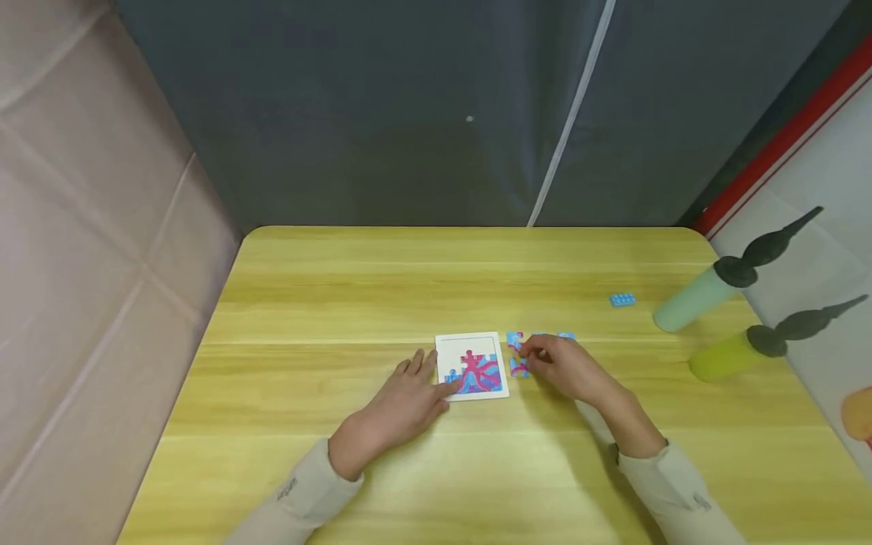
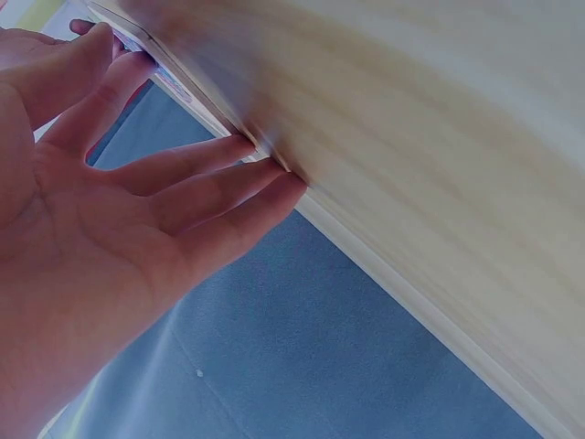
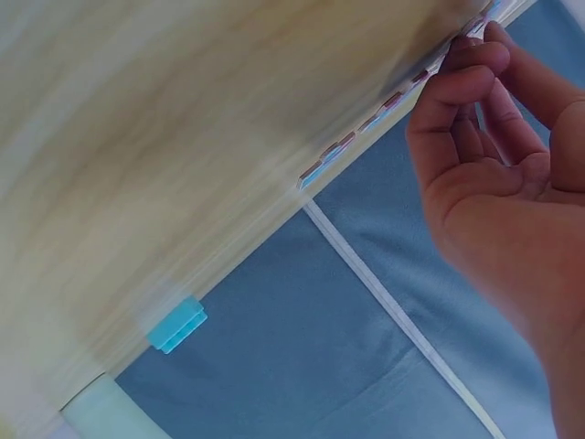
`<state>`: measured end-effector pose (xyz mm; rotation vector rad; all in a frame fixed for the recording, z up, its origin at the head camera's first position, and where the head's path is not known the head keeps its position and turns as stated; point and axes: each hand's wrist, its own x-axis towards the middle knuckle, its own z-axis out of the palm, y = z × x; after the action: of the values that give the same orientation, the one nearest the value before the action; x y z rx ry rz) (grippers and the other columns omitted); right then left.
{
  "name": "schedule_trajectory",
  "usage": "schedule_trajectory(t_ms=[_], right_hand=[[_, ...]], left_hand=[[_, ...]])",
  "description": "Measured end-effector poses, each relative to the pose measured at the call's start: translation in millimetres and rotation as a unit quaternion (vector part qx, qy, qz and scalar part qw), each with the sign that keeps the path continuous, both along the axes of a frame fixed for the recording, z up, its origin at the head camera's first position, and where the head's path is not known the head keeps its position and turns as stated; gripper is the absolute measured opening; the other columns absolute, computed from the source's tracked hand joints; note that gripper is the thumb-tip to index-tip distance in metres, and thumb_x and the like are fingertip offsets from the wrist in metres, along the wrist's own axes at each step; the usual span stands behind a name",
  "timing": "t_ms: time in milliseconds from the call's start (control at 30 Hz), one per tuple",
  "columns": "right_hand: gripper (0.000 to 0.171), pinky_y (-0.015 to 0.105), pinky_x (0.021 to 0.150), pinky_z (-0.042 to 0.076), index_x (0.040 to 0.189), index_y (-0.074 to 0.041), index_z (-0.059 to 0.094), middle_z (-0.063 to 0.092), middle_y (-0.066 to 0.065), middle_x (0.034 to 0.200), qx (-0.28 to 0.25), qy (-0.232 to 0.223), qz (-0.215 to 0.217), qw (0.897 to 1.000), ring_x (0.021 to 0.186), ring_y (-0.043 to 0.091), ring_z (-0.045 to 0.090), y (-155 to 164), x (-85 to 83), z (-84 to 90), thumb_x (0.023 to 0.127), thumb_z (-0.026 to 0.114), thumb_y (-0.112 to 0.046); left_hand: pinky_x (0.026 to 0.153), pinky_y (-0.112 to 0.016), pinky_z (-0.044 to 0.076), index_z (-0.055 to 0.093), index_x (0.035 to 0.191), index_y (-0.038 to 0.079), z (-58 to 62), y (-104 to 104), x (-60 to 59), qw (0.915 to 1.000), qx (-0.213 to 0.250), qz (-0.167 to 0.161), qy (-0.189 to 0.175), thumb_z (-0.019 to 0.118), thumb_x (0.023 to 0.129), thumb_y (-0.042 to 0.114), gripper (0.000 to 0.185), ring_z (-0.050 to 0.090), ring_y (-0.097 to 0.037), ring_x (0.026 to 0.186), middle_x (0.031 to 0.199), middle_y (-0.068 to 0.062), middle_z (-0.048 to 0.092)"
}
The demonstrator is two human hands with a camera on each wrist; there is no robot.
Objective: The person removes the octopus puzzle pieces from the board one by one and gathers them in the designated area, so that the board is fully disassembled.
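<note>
A square white puzzle tray (image 1: 470, 338) lies on the table, partly filled with joined pieces of a pink and blue picture (image 1: 481, 372). My left hand (image 1: 406, 405) rests at the tray's left side with fingers spread and fairly straight. Its thumb lies over the lower left of the picture; in the left wrist view the other fingertips (image 2: 291, 178) meet the table beside the tray. Right of the tray, my right hand (image 1: 567, 369) has curled fingers and pinches at a puzzle piece, mostly hidden by the fingertips (image 3: 484, 57). Loose puzzle pieces (image 1: 518, 369) lie around those fingertips.
A light blue toy brick (image 1: 622, 300) sits farther back on the right. Beyond it stand a mint green bottle (image 1: 691, 303) and a yellow-green bottle (image 1: 725, 358), both with dark tops, near the table's right edge. A dark curtain (image 1: 381, 136) hangs behind the wooden table (image 1: 327, 303).
</note>
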<state>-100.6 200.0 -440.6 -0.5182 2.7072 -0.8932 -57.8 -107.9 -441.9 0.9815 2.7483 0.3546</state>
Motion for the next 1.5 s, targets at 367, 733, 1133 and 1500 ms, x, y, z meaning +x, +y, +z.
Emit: schedule_trajectory(t_ms=[367, 733, 1133, 1500], right_hand=[[0.011, 0.022, 0.062, 0.042, 0.104, -0.007, 0.072, 0.064, 0.0, 0.086, 0.011, 0.006, -0.004, 1.0, 0.07, 0.011, 0.047, -1.4, -0.3, -0.5, 0.098, 0.064, -0.001], [0.013, 0.022, 0.061, 0.044, 0.11, -0.005, 0.072, 0.065, -0.001, 0.087, -0.011, 0.007, -0.001, 1.0, 0.067, 0.01, 0.05, -23.5, 0.1, 7.7, 0.097, 0.068, -0.004], [0.019, 0.023, 0.064, 0.044, 0.116, -0.005, 0.072, 0.064, -0.002, 0.089, 0.009, 0.013, 0.024, 1.0, 0.07, 0.011, 0.049, -48.1, -0.3, 11.0, 0.097, 0.07, -0.007], [0.026, 0.026, 0.071, 0.045, 0.122, -0.004, 0.073, 0.065, -0.003, 0.09, 0.05, 0.015, 0.051, 0.997, 0.073, 0.011, 0.051, -69.2, -2.7, 9.2, 0.097, 0.071, -0.013]], left_hand=[[0.115, -0.063, 0.042, 0.065, 0.142, 0.024, 0.2, -0.2, -0.5, 1.0, 0.001, 0.0, -0.005, 0.06, 0.105, 0.03, 0.038, 0.039, -0.058, 0.145, 0.158, -0.035, 0.039], [0.115, -0.064, 0.041, 0.066, 0.141, 0.024, 2.4, -0.9, -0.5, 0.9999, 0.001, 0.006, -0.014, 0.06, 0.105, 0.03, 0.037, 0.037, -0.057, 0.146, 0.159, -0.034, 0.037], [0.116, -0.062, 0.041, 0.064, 0.143, 0.026, 2.3, -1.0, -0.8, 1.0, -0.004, -0.001, -0.003, 0.06, 0.105, 0.031, 0.038, 0.039, -0.056, 0.145, 0.158, -0.035, 0.039], [0.115, -0.062, 0.042, 0.063, 0.144, 0.028, 0.6, -1.2, -1.5, 0.9999, -0.011, -0.004, -0.005, 0.059, 0.106, 0.032, 0.039, 0.038, -0.055, 0.147, 0.16, -0.032, 0.037]])
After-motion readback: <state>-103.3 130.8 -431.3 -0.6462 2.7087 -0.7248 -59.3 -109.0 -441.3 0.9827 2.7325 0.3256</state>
